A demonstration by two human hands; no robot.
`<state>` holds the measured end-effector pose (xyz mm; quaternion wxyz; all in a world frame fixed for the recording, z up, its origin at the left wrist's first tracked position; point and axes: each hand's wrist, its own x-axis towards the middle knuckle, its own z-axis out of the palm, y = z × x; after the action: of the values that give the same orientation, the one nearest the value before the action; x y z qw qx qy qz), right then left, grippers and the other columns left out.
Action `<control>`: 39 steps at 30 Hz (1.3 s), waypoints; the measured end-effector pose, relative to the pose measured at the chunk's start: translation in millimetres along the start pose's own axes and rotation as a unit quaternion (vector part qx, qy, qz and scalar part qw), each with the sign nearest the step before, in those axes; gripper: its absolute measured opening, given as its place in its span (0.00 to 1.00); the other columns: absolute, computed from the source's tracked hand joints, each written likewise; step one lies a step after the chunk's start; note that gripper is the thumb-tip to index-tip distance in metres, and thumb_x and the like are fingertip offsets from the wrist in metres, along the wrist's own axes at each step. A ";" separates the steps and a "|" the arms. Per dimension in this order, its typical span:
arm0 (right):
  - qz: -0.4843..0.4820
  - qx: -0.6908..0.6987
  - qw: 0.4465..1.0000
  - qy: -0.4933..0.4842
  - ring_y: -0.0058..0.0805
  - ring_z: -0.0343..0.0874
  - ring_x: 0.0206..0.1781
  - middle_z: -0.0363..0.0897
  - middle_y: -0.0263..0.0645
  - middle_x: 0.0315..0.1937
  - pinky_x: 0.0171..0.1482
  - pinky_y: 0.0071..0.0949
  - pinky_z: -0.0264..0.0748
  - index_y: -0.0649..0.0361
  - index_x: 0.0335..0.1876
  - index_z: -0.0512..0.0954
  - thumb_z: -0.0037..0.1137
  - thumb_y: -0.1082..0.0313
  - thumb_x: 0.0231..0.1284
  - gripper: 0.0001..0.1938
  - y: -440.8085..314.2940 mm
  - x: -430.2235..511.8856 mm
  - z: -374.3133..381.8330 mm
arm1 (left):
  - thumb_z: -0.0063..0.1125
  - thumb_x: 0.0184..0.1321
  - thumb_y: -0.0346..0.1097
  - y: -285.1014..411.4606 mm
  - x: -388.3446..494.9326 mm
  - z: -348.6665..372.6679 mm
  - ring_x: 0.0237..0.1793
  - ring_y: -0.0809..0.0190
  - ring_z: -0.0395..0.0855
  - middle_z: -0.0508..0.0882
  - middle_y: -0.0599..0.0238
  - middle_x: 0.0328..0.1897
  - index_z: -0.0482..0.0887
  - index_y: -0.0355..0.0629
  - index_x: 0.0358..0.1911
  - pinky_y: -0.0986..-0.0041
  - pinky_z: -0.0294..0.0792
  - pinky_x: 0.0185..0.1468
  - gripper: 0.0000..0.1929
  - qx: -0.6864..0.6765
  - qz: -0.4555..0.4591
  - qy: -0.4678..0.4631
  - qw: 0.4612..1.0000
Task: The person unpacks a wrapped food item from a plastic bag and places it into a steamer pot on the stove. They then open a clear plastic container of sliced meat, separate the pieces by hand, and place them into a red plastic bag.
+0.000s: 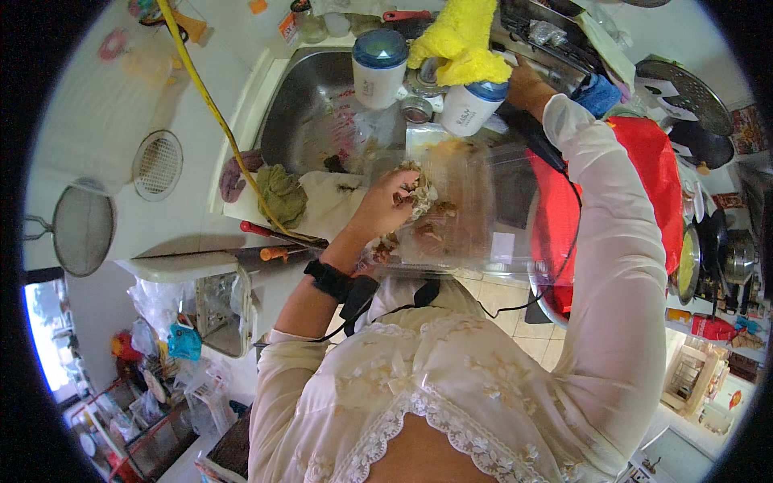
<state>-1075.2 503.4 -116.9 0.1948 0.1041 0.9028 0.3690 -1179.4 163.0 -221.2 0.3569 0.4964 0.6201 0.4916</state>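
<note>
My left hand is closed around a crumpled whitish wad with brown bits, perhaps soiled paper. Beneath and beside it lies a clear plastic tray, smeared brown, with a few dark scraps on it. My right hand reaches to the back right, beside a yellow fluffy cloth and a white mug with a blue lid. Its fingers are partly hidden, so whether it grips anything is unclear. A second white mug and a small glass jar stand close by.
A steel sink lies behind my left hand. Green cloth rests on its front ledge, near red-handled and orange-handled tools. A yellow hose hangs at left. Red material fills a basin below my right arm.
</note>
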 end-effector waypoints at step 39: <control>0.027 0.219 0.972 -0.085 0.41 0.73 0.57 0.72 0.47 0.54 0.57 0.46 0.69 0.64 0.56 0.69 0.38 0.70 0.61 0.18 6.7 -19.4 -17.1 | 0.60 0.45 0.41 -27.0 66.6 -0.3 0.41 0.45 0.81 0.83 0.47 0.39 0.82 0.39 0.39 0.62 0.72 0.46 0.18 0.038 -0.130 0.043 0.990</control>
<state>-1064.7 491.0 -95.7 0.2332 0.1994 0.9387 0.1570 -1203.6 226.6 -244.2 0.3714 0.4031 0.7127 0.4378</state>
